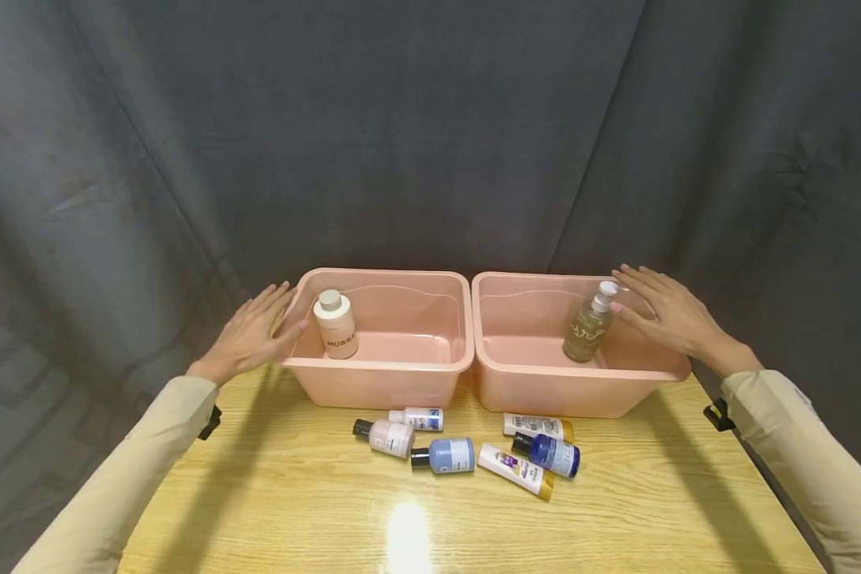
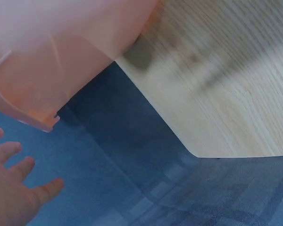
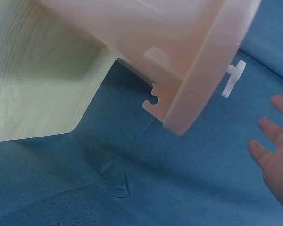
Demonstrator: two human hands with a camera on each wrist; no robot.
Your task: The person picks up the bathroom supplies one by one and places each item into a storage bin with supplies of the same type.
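Two pink plastic bins stand side by side on the table. My left hand (image 1: 253,333) hovers at the outer end of the left bin (image 1: 373,387), fingers spread and straight, holding nothing. A cream bottle (image 1: 339,331) marked MURRA stands inside that bin. At the outer end of the right bin (image 1: 552,391) is my right hand (image 1: 663,312), its fingers extended and holding nothing. Inside, a green-brown pump bottle (image 1: 586,331) leans to the right. Its white pump head (image 3: 235,77) rises past the rim in the right wrist view, apart from the fingers (image 3: 273,132).
On the wooden table (image 1: 294,494), in front of the bins, lie a pink bottle (image 1: 393,438), a small white bottle (image 1: 425,418), a light blue bottle (image 1: 450,456), a dark blue bottle (image 1: 556,454) and two tubes, one front (image 1: 509,469), one behind. A dark curtain (image 1: 402,143) hangs behind.
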